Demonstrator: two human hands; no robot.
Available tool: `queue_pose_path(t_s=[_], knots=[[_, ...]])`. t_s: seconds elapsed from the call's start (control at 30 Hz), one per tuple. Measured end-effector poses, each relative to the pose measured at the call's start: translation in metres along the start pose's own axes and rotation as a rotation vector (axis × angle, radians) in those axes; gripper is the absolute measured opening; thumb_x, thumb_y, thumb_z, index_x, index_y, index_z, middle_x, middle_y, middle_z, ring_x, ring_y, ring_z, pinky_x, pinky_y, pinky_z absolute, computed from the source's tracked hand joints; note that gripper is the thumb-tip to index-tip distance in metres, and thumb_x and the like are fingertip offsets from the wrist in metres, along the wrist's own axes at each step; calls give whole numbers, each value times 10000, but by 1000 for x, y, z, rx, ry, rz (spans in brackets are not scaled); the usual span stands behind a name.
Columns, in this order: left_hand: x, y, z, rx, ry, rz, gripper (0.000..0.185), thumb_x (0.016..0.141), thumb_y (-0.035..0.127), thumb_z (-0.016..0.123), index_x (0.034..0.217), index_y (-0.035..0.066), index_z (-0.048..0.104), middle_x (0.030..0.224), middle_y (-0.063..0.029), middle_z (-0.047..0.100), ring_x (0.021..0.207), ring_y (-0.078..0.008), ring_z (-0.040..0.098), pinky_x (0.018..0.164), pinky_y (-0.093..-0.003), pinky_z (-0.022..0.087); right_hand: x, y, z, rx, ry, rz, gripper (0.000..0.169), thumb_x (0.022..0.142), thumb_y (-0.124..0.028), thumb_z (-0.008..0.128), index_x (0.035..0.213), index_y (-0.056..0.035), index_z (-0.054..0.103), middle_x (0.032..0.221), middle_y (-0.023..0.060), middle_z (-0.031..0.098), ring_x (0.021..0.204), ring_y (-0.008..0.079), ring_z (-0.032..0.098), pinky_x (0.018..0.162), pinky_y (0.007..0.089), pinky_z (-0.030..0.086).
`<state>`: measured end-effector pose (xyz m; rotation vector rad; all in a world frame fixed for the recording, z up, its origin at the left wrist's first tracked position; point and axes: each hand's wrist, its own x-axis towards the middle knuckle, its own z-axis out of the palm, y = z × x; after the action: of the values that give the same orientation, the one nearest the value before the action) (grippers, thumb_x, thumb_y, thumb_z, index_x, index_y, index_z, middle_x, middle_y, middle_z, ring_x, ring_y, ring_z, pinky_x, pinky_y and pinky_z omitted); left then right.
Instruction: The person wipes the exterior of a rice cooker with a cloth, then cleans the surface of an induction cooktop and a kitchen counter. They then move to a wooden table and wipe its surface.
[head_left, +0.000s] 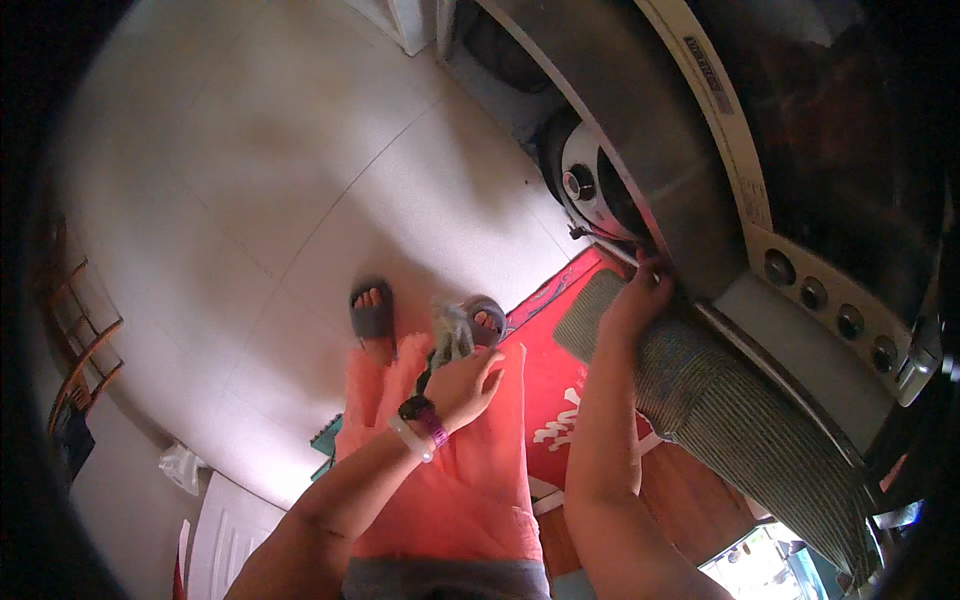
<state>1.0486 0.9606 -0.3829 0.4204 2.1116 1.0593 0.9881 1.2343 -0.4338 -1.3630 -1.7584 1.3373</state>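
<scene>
My left hand (463, 386), with a dark watch (417, 409) and a pale bracelet (410, 439) at the wrist, holds a bunched grey-green cloth (451, 330) in front of my legs. The cloth hangs past the fingers and is slightly blurred. At the front edge of a counter (592, 112) is my right hand (639, 296), its fingers curled against the rim. Beside it, a ribbed grey-green mat (750, 435) drapes over the counter's edge. Shadow hides the right fingertips, so whether they grip the mat or only the rim is unclear.
On the counter stands an oven-like appliance with several dark knobs (814, 292). Below are a round cooker with a dial (581, 182) and a red box (547, 375) bearing white writing. A wooden chair (82, 352) is at far left. My sandalled feet (373, 319) stand on the pale tiled floor (285, 187).
</scene>
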Motion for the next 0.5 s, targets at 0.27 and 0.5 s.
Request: queue_pose_path(t_s=[0.27, 0.5], knots=[[-70, -15, -3, 121, -60, -75, 203, 964, 251, 606, 1112, 113, 608, 887, -104, 708, 792, -323, 689, 650, -440, 542, -3, 25, -8, -523, -1, -310, 290, 959, -181, 605, 1088, 77, 577, 1137, 250, 609, 1055, 357, 592, 952, 410, 453], [-84, 5, -38, -53, -30, -142, 241, 930, 204, 647, 1147, 108, 604, 946, -99, 680, 784, -292, 676, 667, -411, 537, 36, 67, 12, -575, -11, -206, 499, 903, -174, 651, 1293, 103, 511, 1290, 321, 558, 1230, 424, 541, 1043, 460, 449]])
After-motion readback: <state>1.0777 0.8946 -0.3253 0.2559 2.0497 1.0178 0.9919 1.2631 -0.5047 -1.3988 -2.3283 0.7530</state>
